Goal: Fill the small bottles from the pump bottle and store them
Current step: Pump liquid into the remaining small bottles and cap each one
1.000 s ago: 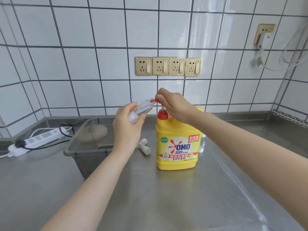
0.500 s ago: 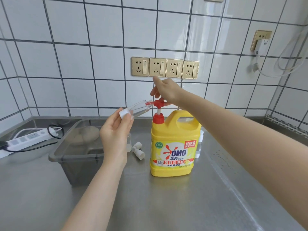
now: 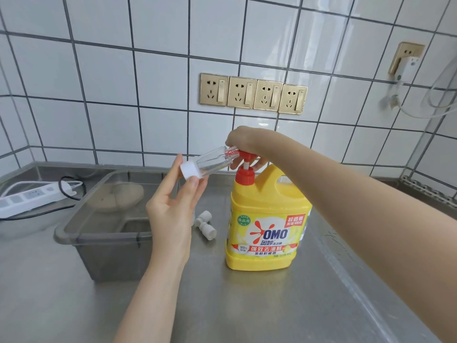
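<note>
A yellow pump bottle [image 3: 268, 219] with a red pump head [image 3: 244, 157] stands on the steel counter. My right hand [image 3: 243, 141] lies on top of the pump head, fingers curled over it. My left hand [image 3: 173, 204] holds a small clear bottle [image 3: 210, 160] by its white base, tilted on its side, its open neck over the red spout. Two small white caps [image 3: 205, 225] lie on the counter left of the pump bottle. Another small bottle [image 3: 305, 226] peeks out behind the pump bottle's right side.
A grey translucent storage bin [image 3: 111, 233] sits to the left, something pale inside. A white power strip [image 3: 29, 196] with a black cord lies at far left. Gold wall sockets [image 3: 253, 94] are on the tiled wall. A white charger and cable [image 3: 405, 68] hang at upper right.
My right hand came down from above the pump onto its head again. The small bottle stays at the spout. The camera view shifted a little.
</note>
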A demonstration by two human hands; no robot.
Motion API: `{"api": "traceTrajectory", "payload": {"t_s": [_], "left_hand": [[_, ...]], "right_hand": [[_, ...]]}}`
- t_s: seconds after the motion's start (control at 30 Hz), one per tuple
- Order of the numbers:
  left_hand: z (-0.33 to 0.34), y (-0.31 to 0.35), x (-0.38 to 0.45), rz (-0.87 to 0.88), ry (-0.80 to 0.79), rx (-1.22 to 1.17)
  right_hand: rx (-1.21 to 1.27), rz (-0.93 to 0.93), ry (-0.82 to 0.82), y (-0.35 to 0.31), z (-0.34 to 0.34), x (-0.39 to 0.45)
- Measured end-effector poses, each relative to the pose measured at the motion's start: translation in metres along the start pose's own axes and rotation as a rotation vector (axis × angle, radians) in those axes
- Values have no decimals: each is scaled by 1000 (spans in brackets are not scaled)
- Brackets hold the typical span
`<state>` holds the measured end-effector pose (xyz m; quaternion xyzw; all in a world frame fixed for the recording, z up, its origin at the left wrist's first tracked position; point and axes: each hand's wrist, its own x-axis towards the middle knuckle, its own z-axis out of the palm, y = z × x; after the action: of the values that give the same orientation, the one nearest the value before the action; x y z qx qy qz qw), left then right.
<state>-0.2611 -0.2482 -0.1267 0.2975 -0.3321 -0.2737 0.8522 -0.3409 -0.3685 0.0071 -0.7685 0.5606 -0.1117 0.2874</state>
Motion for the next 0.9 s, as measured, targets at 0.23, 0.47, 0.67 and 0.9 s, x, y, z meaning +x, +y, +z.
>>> {"api": "traceTrajectory", "payload": {"t_s": [0.23, 0.47, 0.67, 0.9], "left_hand": [[-4, -2, -5, -2, -44, -2], [-4, -4, -5, -29, -49, -1], [-5, 3, -5, -44, -143, -57], [-3, 9, -5, -36, -174, -69]], "right_hand": [[-87, -22, -15, 1, 6, -1], [-405, -184, 123, 5, 14, -5], [-270, -217, 106, 2, 1, -14], [-38, -185, 184, -4, -14, -2]]}}
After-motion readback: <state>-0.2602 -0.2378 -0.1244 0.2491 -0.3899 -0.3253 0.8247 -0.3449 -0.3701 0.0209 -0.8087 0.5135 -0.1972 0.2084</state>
